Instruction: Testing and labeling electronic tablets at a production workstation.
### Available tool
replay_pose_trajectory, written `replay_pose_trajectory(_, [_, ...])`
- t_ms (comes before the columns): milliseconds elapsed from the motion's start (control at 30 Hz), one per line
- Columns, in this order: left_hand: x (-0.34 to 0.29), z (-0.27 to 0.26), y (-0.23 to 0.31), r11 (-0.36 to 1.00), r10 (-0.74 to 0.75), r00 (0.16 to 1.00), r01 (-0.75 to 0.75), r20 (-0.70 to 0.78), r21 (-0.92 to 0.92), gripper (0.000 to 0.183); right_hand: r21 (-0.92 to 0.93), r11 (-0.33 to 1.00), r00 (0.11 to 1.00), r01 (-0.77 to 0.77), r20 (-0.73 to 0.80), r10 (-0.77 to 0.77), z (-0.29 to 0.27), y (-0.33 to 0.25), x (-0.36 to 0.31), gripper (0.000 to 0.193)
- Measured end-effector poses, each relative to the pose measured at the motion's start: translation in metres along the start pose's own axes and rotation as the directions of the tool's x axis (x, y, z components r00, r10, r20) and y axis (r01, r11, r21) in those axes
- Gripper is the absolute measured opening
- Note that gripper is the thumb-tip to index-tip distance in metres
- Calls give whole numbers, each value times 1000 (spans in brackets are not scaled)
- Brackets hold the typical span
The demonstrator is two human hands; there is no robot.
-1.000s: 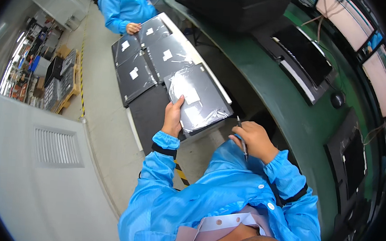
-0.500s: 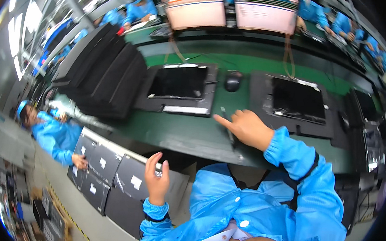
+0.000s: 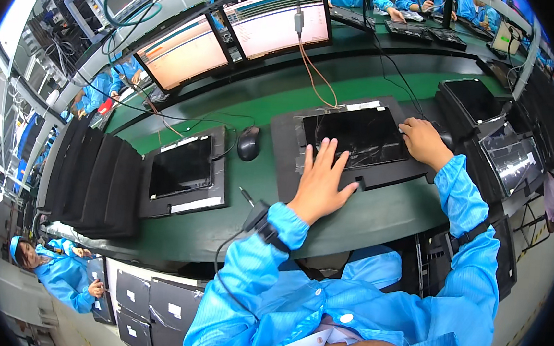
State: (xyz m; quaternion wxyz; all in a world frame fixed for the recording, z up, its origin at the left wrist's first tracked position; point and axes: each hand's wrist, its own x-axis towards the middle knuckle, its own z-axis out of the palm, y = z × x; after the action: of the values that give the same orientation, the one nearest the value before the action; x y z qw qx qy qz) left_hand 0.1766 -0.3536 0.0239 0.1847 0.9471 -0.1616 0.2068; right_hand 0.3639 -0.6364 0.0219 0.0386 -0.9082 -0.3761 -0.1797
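Moved since the earlier frame, the left hand (image 3: 320, 188) is wide-spread and empty at the near edge of the black screen (image 3: 371, 136), which lies on a foam pad (image 3: 286, 144) on the green bench (image 3: 378, 213), while the right hand (image 3: 425, 144) curls by its right edge, grip impossible to tell.
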Motion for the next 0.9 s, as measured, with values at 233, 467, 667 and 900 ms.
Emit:
replay_pose_trajectory(233, [49, 30, 14, 994, -104, 994, 103, 15, 41, 79, 402, 889, 957, 220, 86, -276, -21, 32, 30, 15])
replay_pose_trajectory(467, [60, 27, 6, 962, 245, 858, -158, -452, 221, 17, 448, 893, 975, -51, 217, -54, -64, 77, 56, 26])
replay_pose_trajectory(667, [-98, -106, 36, 975, -204, 518, 28, -831, -222, 16, 339, 928, 921, 155, -390, -11, -59, 56, 23, 47])
replay_pose_trajectory(900, [-522, -202, 98, 266, -897, -366, 1, -248, -964, 35, -70, 996, 896, -45, -445, 9, 39, 116, -33, 48])
